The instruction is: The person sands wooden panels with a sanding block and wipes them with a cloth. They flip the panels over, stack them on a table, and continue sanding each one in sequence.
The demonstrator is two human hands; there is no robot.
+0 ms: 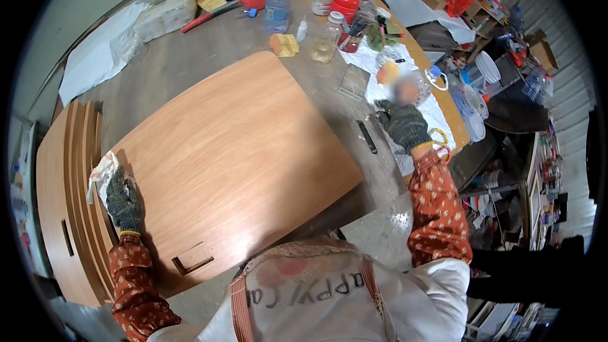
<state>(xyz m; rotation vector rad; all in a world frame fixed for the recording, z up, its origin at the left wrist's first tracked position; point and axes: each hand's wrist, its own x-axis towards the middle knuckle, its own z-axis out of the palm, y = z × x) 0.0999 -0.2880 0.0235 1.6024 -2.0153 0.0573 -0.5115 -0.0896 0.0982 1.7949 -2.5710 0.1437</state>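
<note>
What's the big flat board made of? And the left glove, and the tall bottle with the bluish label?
The board looks like wood or wood-look laminate: tan streaky grain, soft shine. The left glove seems knitted yarn: dull, dark, flecked. The bottle is probably plastic, shiny and see-through, though I can't rule out glass.

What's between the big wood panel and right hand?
In the head view, a narrow black object lies on the grey tabletop between the wood panel and the right hand.

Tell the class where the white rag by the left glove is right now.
In the head view, the white rag is at left, against the gloved left hand, by the wooden panel's left edge, beside the stacked boards.
</note>
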